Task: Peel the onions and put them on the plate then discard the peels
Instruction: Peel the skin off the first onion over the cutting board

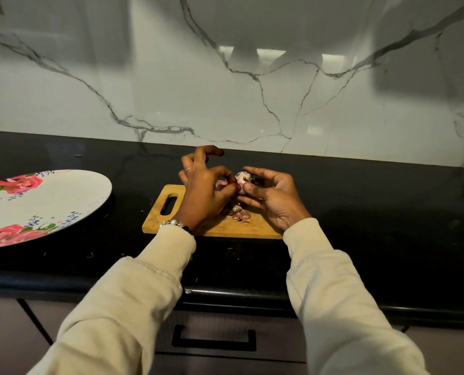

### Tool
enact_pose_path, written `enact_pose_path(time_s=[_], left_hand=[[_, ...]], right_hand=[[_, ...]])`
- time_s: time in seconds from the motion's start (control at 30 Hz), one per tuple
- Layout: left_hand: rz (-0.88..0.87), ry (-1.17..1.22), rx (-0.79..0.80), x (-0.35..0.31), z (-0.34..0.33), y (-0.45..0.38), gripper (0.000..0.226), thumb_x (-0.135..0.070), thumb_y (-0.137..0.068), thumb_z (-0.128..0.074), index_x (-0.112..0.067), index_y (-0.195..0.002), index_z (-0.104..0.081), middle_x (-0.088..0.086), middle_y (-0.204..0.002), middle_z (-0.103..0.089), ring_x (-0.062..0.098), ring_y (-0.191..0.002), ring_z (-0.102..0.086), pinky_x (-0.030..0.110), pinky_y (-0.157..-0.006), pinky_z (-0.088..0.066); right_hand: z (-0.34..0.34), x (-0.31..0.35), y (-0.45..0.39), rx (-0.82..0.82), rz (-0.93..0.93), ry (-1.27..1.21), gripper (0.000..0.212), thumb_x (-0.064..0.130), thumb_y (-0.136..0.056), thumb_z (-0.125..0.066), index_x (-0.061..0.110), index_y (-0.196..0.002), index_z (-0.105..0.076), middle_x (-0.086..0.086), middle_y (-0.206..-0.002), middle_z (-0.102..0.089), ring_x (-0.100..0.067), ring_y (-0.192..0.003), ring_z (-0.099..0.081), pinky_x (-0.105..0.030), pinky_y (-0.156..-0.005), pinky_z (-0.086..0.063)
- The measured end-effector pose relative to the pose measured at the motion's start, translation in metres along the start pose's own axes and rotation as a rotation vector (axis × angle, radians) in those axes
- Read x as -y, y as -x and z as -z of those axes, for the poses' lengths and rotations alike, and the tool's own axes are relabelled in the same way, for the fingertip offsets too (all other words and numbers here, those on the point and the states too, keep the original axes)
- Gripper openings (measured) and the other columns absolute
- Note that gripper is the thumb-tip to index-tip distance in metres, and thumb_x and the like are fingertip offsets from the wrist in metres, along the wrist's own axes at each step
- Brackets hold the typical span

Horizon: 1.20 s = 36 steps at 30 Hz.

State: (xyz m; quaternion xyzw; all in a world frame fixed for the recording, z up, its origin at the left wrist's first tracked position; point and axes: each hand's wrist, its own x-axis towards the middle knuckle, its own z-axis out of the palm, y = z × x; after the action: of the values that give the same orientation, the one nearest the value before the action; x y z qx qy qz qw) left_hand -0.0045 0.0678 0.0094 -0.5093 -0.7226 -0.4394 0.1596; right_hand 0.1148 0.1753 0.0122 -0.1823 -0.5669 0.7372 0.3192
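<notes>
The onion [242,179] sits gripped in the right hand [272,196] above the cutting board [225,226], the left hand [206,188] pinching its peel, while the plate [36,207] lies well off to the left on the desk, nearer the left hand.

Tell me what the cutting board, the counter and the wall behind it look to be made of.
Cutting board: wood or bamboo, matte tan, faint grain. Counter: dark polished stone, perhaps granite, with pale flecks. Wall: glossy white marble or marble-look slab, grey veins, reflecting lights.
</notes>
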Motion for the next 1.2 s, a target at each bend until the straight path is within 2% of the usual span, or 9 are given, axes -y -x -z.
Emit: enact_pose_path(time_s=[0.17, 0.3, 0.43, 0.57, 0.77, 1.0, 1.2], left_hand=[[-0.045, -0.038, 0.057, -0.0008, -0.0006, 0.0017, 0.006, -0.023, -0.080, -0.074, -0.019, -0.081, -0.071, 0.000, -0.144, -0.034, 0.023, -0.129, -0.022, 0.037, -0.096, -0.020], [-0.138, -0.121, 0.057, -0.0029, -0.0036, 0.0057, 0.011, -0.026, -0.082, -0.068, -0.015, -0.079, -0.067, 0.000, -0.144, -0.033, 0.023, -0.128, -0.023, 0.030, -0.087, -0.013], [-0.099, -0.079, -0.045, -0.0005, -0.0026, 0.0024, 0.009, -0.026, -0.081, -0.071, -0.019, -0.084, -0.070, 0.003, -0.138, -0.042, 0.026, -0.128, -0.027, 0.034, -0.092, -0.016], [-0.008, -0.040, -0.123, 0.0007, 0.0008, -0.0006, 0.014, -0.029, -0.080, -0.076, -0.024, -0.093, -0.075, 0.002, -0.133, -0.048, 0.027, -0.127, -0.030, 0.036, -0.093, -0.020], [-0.045, -0.047, -0.111, -0.0018, -0.0010, 0.0009, 0.010, -0.023, -0.077, -0.079, -0.021, -0.086, -0.077, 0.003, -0.130, -0.052, 0.031, -0.125, -0.035, 0.037, -0.092, -0.019], [-0.017, -0.035, -0.058, -0.0007, -0.0030, 0.0005, 0.006, -0.024, -0.078, -0.077, -0.020, -0.081, -0.073, 0.002, -0.134, -0.047, 0.028, -0.126, -0.032, 0.038, -0.092, -0.022], [-0.033, -0.062, 0.011, -0.0019, -0.0038, 0.0030, 0.006, -0.024, -0.080, -0.073, -0.019, -0.081, -0.071, -0.003, -0.140, -0.038, 0.022, -0.126, -0.025, 0.035, -0.093, -0.019]], right_hand=[[0.0003, -0.0019, 0.0002, -0.011, -0.002, 0.056, 0.033, -0.014, -0.087, -0.061, 0.007, -0.112, -0.069, -0.015, -0.109, -0.071, -0.026, -0.094, -0.073, -0.034, -0.072, -0.062], [-0.0018, -0.0036, -0.0013, -0.045, -0.004, 0.051, 0.030, -0.009, -0.087, -0.064, 0.005, -0.113, -0.068, -0.017, -0.112, -0.070, -0.029, -0.100, -0.071, -0.041, -0.082, -0.061], [-0.0024, -0.0016, -0.0021, -0.056, -0.004, -0.057, 0.030, -0.013, -0.088, -0.060, 0.001, -0.114, -0.066, -0.022, -0.112, -0.069, -0.031, -0.095, -0.073, -0.041, -0.078, -0.062], [-0.0015, -0.0006, -0.0014, -0.068, 0.008, -0.114, 0.032, -0.016, -0.087, -0.059, -0.004, -0.117, -0.063, -0.024, -0.111, -0.068, -0.037, -0.098, -0.071, -0.045, -0.079, -0.061], [-0.0013, -0.0004, -0.0003, -0.050, 0.020, -0.094, 0.035, -0.014, -0.087, -0.060, -0.002, -0.119, -0.064, -0.019, -0.104, -0.072, -0.031, -0.091, -0.074, -0.043, -0.079, -0.061], [-0.0022, -0.0013, 0.0008, -0.020, 0.016, -0.028, 0.032, -0.014, -0.086, -0.062, 0.004, -0.113, -0.066, -0.015, -0.102, -0.072, -0.024, -0.083, -0.074, -0.038, -0.075, -0.062], [-0.0015, -0.0036, -0.0001, -0.028, 0.007, 0.040, 0.033, -0.013, -0.086, -0.063, 0.007, -0.111, -0.069, -0.017, -0.109, -0.070, -0.027, -0.091, -0.074, -0.037, -0.076, -0.062]])
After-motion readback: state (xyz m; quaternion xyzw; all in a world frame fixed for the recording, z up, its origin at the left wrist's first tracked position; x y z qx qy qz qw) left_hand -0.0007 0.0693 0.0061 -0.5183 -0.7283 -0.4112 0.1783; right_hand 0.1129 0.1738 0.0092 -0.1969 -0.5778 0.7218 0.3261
